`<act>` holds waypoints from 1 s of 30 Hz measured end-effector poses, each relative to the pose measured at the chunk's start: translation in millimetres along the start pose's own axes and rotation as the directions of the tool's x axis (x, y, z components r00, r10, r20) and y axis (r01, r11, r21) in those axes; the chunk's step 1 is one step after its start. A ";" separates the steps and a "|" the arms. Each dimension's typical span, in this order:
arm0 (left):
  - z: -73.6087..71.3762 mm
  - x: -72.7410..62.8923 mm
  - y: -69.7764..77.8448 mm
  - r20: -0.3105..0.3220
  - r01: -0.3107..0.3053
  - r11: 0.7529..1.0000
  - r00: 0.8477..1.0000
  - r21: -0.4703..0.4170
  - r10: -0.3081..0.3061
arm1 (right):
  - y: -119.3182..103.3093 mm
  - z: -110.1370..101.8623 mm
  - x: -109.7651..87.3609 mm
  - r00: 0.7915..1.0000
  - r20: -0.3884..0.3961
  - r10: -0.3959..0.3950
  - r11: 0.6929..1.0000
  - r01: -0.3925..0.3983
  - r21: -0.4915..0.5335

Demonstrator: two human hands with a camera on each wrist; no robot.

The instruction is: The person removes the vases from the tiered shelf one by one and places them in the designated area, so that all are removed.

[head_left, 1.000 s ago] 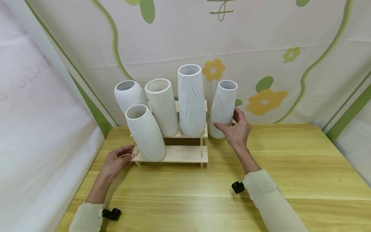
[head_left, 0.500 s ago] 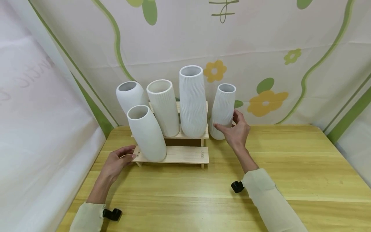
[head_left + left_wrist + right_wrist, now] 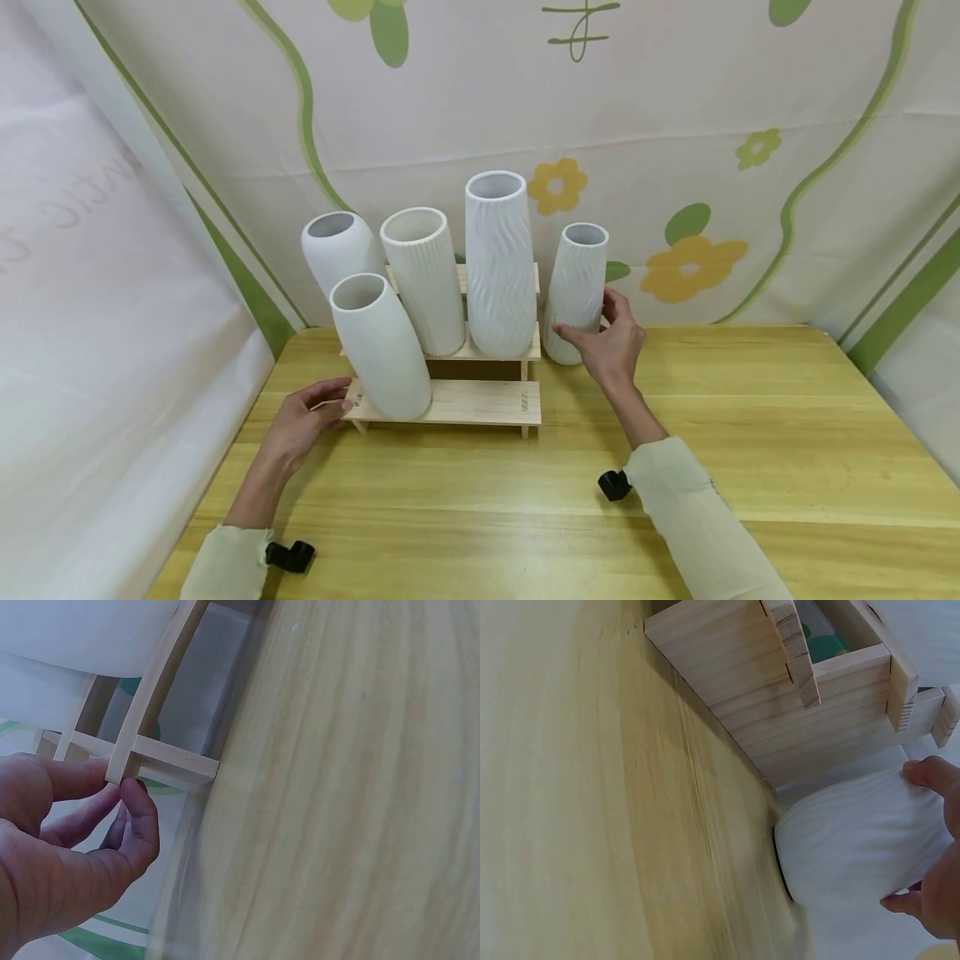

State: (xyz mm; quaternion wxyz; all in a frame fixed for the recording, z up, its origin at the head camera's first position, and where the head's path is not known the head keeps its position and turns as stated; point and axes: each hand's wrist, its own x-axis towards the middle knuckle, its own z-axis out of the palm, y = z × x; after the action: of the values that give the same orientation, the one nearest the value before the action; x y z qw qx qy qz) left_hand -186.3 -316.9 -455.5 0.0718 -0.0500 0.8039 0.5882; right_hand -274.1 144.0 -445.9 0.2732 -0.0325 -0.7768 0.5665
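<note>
A white rippled vase (image 3: 576,287) stands nearly upright right of a stepped wooden rack (image 3: 480,402). My right hand (image 3: 613,342) grips its lower body, thumb in front and fingers round the far side. In the right wrist view the base of this vase (image 3: 847,840) is right at the tabletop, beside the rack's side panel. At the other end, my left hand (image 3: 300,421) pinches the left tip of the rack's lowest shelf between thumb and fingers; the left wrist view shows the shelf's end (image 3: 124,754) between them.
On the rack's tiers stand a tall wavy vase (image 3: 498,267), a ribbed vase (image 3: 426,283), a smooth vase (image 3: 381,350) in front and a rounder one (image 3: 333,250) at back left. A flower-print cloth (image 3: 645,100) hangs behind the wooden table (image 3: 720,467).
My right hand has lowered the rippled vase slightly and brought it more upright. My left hand keeps its pinch on the shelf. The head view has shifted a little.
</note>
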 end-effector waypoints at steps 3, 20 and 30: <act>-0.2 0.0 0.0 0.000 0.001 1.000 1.000 -0.003 -0.001 | 1.4 0.2 -0.1 1.000 0.005 0.006 1.000 -0.006 0.013; 1.0 -0.5 -0.2 0.001 0.005 1.000 1.000 -0.006 -0.005 | 3.5 -7.2 -7.0 0.998 0.051 0.023 0.999 -0.021 -0.040; 0.2 -0.8 -0.2 0.001 -0.003 1.000 1.000 -0.015 0.003 | -3.6 -20.7 -14.0 0.995 0.096 0.021 1.000 -0.019 -0.019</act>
State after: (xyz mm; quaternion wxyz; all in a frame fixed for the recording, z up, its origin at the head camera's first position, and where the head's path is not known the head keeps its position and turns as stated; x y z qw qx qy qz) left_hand -185.4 -316.8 -455.6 0.0708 -0.0492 0.7997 0.5942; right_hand -251.7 155.6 -443.7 0.2295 -0.0156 -0.7938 0.5630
